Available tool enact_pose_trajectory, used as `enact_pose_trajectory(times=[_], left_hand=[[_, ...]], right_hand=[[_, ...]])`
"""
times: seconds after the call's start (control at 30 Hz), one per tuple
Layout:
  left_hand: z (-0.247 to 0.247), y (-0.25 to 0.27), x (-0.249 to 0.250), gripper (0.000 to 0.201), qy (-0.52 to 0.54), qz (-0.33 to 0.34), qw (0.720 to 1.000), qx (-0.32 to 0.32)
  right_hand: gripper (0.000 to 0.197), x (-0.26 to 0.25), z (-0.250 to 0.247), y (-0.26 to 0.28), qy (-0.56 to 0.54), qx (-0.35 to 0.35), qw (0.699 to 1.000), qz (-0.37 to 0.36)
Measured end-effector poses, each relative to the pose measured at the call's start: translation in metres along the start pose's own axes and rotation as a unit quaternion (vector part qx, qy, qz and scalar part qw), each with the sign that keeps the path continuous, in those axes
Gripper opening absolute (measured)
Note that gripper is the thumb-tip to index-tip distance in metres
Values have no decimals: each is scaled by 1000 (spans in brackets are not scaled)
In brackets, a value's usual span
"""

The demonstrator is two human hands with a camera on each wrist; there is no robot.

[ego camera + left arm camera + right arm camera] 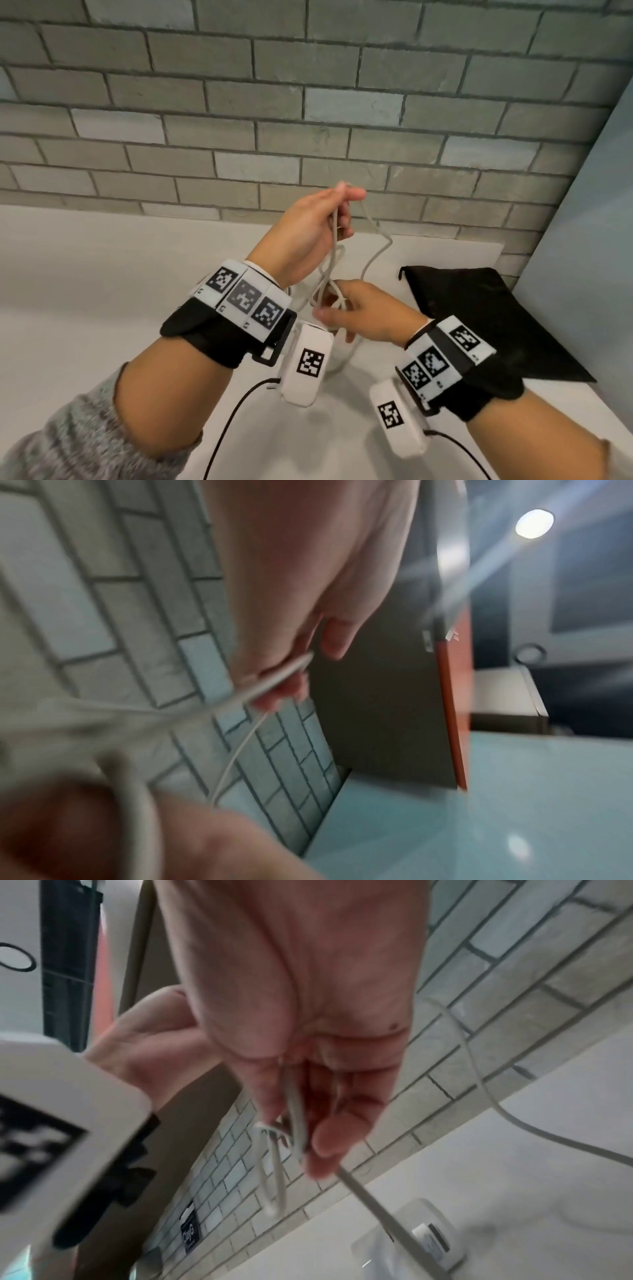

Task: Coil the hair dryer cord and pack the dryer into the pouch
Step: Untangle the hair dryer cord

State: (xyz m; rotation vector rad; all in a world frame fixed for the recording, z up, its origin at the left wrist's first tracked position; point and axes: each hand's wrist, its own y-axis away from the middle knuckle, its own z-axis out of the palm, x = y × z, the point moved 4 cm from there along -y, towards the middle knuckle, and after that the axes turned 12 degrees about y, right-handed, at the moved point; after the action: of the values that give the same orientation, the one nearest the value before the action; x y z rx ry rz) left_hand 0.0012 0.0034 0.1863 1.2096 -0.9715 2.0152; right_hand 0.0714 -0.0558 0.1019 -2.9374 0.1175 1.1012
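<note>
both wrists sit closest to the head camera, each strapped with a black band and white blocks printed with square black-and-white codes; no lettering on them can be read. left hand (308, 236) is raised in front of the grey tiled wall (239, 113), its thumb and fingertips pinched together on the top of a loop of the pale cord (373, 260). from that pinch the strands hang down to the right hand (366, 317), lower and just to the right, whose fingers are curled around the gathered loops. more cord drops below the right hand to the white counter (85, 274), where the white hair dryer (344, 353) lies mostly hidden behind the hands; the right wrist view shows a small label on its body, too blurred to read. right of the hands, the black pouch (486, 318) lies flat on the counter, apart from the dryer; i cannot tell whether anything is inside.
</note>
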Motion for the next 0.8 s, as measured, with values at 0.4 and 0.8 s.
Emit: enact_pose_trajectory(times=[0.4, 0.8], left_hand=[[-50, 32, -42, 15, -310, -23, 945, 103], [-31, 21, -65, 15, -128, -35, 990, 51]], right_hand=[[25, 2, -40, 3, -385, 181, 905, 9], [34, 9, -29, 14, -47, 151, 980, 124]])
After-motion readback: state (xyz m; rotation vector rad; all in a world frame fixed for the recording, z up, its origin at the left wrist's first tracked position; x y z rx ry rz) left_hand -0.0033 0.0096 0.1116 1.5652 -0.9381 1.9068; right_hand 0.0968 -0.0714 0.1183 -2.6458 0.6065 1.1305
